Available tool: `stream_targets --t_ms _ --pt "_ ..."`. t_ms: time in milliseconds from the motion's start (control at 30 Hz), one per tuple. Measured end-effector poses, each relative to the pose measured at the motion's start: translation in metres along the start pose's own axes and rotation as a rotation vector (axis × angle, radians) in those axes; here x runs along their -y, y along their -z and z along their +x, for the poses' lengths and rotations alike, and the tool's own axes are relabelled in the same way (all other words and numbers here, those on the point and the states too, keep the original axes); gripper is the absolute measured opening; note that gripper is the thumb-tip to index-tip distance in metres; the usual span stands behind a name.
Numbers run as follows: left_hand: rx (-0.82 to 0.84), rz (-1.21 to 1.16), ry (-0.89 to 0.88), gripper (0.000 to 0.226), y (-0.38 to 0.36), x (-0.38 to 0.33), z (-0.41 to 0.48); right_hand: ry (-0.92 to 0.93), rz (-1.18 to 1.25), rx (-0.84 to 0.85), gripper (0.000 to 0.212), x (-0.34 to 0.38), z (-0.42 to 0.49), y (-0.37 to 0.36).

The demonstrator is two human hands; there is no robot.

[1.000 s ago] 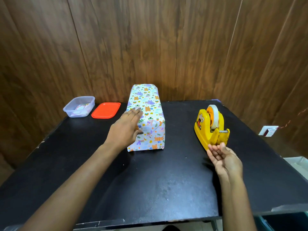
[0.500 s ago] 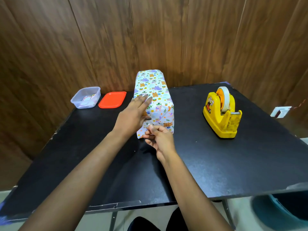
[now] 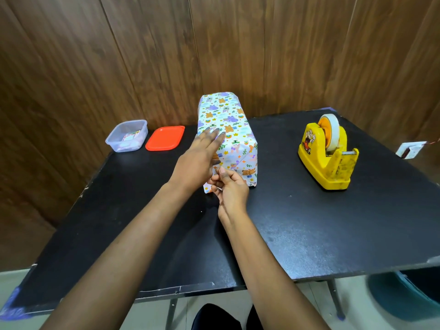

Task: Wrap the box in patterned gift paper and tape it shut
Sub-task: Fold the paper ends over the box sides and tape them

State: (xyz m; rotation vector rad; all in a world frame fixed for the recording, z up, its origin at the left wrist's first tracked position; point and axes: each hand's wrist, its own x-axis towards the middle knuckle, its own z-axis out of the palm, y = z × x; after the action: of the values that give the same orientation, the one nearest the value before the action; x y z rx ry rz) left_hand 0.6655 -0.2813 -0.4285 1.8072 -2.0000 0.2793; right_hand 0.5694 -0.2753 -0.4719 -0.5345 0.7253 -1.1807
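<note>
The box [image 3: 228, 120], covered in white gift paper with bears and rainbows, lies lengthwise at the middle of the black table [image 3: 309, 222]. My left hand [image 3: 197, 160] rests flat on its top left edge with the fingers straight. My right hand [image 3: 232, 189] is at the near end face, fingers curled, pinching the paper fold at the lower left corner with the thumb pointing up. Whether a piece of tape is in those fingers cannot be seen. A yellow tape dispenser [image 3: 326, 158] with a roll in it stands to the right of the box.
A clear plastic container [image 3: 126, 135] with small items and its red lid [image 3: 165, 138] sit at the back left of the table. Wood panel walls close in behind. A dark bin [image 3: 404, 296] stands on the floor at the lower right.
My right hand left the tape dispenser and moved left to the box's near end, where it now pinches the paper. The left hand stayed flat on the box.
</note>
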Motion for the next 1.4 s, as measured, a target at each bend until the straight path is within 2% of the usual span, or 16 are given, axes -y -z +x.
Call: stream_targets --t_ms 467,600,767,1033,1200,1400 --pt "0.009 0.016 0.017 0.062 0.005 -0.003 -0.001 -0.097 0.036 -0.134 0.024 -0.001 0.006 -0.014" --pt "-0.017 0.018 0.033 0.065 0.003 -0.004 -0.002 -0.143 -0.051 -0.109 0.027 -0.003 0.011 -0.008" --pt "-0.073 0.045 0.027 0.061 0.002 -0.003 -0.001 -0.141 -0.196 -0.092 0.043 -0.004 0.013 0.004" --pt "-0.025 0.172 -0.106 0.058 0.001 0.007 0.001 -0.103 -0.392 -0.067 0.031 -0.007 0.017 0.016" --pt "-0.008 0.170 -0.104 0.058 0.003 0.008 0.002 -0.072 -0.436 -0.009 0.036 -0.001 0.015 0.020" --pt "-0.026 0.132 -0.092 0.058 0.004 0.005 0.000 -0.096 -0.454 -0.035 0.033 0.000 0.021 0.019"
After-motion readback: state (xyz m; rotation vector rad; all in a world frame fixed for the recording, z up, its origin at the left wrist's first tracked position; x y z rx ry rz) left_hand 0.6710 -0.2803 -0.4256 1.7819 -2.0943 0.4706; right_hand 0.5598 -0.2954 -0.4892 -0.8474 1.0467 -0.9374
